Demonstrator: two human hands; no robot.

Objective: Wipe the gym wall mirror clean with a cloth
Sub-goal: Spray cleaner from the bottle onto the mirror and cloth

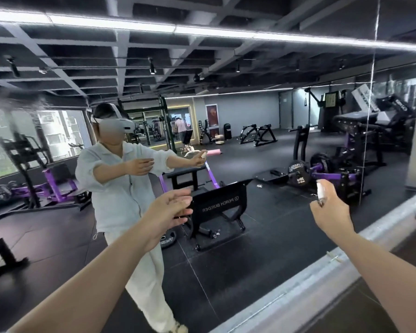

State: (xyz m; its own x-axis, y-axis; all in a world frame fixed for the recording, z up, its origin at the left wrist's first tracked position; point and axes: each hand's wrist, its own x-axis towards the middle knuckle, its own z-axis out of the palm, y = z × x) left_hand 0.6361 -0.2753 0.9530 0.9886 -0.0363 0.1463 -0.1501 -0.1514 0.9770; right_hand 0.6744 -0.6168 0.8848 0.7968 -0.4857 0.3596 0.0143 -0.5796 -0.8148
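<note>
Two hands raised before mirror [250, 224]: right hand [332, 213] gripping small spray bottle [320, 191], left hand [168, 212] loosely spread, empty (no cloth visible). Spraying stage, apparently; wiping not begun.

At nine o'clock we see a purple-framed weight machine [46, 186] standing below a window [58, 133]. Near the centre a black bench [219, 203] reads "PEACH BUILDER" in reversed letters. At three o'clock a purple barbell rig [322, 169] lies on the dark floor [226, 260]. Light strips [202, 32] cross twelve o'clock beneath a black grid ceiling [106, 56].
</note>
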